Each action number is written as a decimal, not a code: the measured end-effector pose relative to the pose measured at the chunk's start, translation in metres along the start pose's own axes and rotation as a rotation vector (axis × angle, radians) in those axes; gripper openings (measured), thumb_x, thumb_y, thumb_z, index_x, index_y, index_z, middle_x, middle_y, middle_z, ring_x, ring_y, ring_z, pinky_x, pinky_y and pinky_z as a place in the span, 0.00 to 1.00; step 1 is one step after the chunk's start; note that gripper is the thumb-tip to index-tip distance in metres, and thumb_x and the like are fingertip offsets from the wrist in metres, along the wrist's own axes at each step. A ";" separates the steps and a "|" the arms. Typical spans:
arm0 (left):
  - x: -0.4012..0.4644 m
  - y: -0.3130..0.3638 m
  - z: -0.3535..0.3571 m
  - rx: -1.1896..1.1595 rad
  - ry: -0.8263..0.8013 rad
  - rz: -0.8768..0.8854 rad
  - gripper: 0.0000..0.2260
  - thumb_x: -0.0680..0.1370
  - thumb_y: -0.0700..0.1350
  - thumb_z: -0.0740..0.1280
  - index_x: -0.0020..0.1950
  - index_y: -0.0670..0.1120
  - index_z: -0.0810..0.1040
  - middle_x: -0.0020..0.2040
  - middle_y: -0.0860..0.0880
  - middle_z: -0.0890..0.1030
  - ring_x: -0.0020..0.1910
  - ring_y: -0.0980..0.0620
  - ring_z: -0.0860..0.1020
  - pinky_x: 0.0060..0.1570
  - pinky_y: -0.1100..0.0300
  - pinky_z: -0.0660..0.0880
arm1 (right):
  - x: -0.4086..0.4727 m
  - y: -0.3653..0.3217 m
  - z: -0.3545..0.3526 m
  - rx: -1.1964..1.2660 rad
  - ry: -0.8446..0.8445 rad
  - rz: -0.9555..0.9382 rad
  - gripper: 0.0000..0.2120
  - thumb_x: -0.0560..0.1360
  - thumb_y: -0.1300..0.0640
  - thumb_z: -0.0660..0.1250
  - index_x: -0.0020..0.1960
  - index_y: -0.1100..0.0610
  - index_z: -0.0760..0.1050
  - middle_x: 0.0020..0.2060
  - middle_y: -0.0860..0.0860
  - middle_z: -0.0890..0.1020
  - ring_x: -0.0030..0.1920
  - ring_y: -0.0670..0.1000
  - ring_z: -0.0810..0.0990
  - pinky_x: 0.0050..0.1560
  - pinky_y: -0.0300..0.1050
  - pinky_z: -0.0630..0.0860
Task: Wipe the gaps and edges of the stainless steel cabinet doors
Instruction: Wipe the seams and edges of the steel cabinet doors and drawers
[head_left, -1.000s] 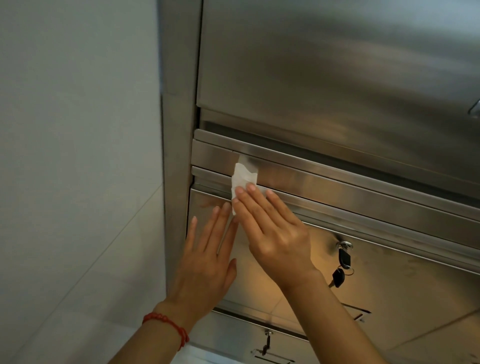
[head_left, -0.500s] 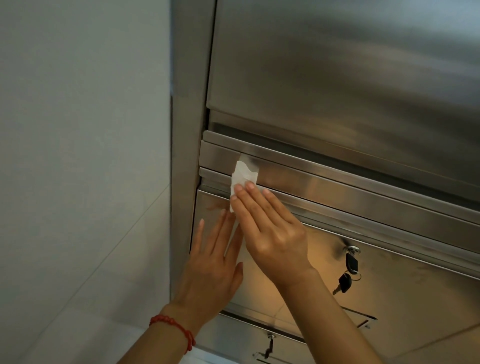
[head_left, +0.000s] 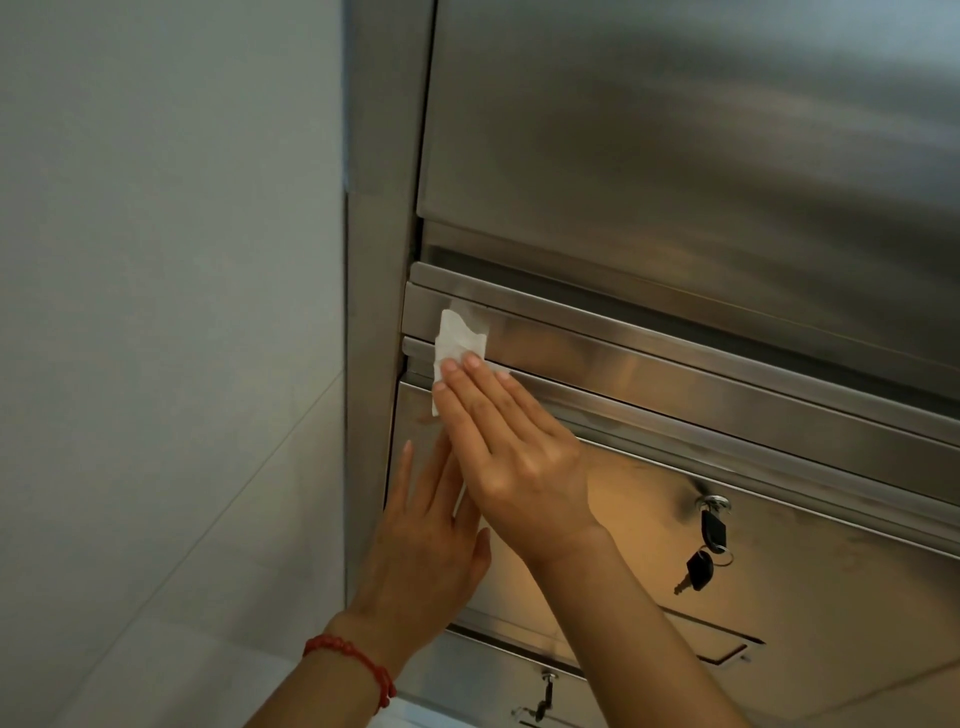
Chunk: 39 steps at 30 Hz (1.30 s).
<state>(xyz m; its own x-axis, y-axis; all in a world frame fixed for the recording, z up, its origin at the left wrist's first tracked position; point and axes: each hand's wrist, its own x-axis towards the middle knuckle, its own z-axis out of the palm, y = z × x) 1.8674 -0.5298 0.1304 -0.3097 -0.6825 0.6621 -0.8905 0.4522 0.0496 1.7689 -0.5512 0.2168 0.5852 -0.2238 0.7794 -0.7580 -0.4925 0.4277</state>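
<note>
On my feed the left side is a plain pale wall (head_left: 156, 234), smooth, crossed by a thin seam running diagonally from lower left up toward the steel. Low at the left edge I see a second, fainter seam. Light is soft and dim, greyish on the wall, with a warm orange glow reflected in the metal at lower right.

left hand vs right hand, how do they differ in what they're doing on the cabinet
The right hand presses a white wipe against the ledge above the door with straight fingers; the left hand holds nothing and lies flat on the door. The right hand sits higher and overlaps the left hand's fingers. The left wrist wears a red bracelet; the right wrist is bare. Both have their fingers extended against steel.
</note>
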 end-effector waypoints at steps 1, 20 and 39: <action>0.000 -0.001 0.000 -0.004 0.001 0.002 0.27 0.74 0.47 0.64 0.69 0.37 0.62 0.65 0.33 0.72 0.67 0.37 0.66 0.57 0.36 0.72 | -0.001 0.000 0.000 0.005 -0.006 0.000 0.11 0.76 0.63 0.64 0.55 0.61 0.82 0.55 0.57 0.81 0.58 0.53 0.79 0.56 0.47 0.78; 0.000 -0.002 -0.003 -0.018 -0.003 -0.018 0.28 0.75 0.48 0.57 0.71 0.37 0.58 0.71 0.37 0.64 0.69 0.38 0.65 0.58 0.36 0.71 | -0.019 0.018 -0.010 -0.014 -0.005 -0.018 0.11 0.77 0.66 0.62 0.56 0.62 0.81 0.56 0.58 0.81 0.59 0.54 0.79 0.57 0.49 0.77; -0.006 -0.023 -0.003 -0.016 0.053 -0.140 0.33 0.71 0.44 0.69 0.71 0.35 0.60 0.71 0.34 0.63 0.69 0.35 0.64 0.60 0.34 0.68 | -0.028 0.021 -0.010 -0.033 0.031 -0.016 0.14 0.81 0.65 0.56 0.55 0.62 0.81 0.56 0.57 0.81 0.59 0.53 0.79 0.54 0.49 0.79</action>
<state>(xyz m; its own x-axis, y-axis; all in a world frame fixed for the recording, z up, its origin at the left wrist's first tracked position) 1.8905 -0.5346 0.1278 -0.1639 -0.7083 0.6866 -0.9183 0.3638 0.1561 1.7334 -0.5471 0.2085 0.5888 -0.1899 0.7856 -0.7579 -0.4674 0.4551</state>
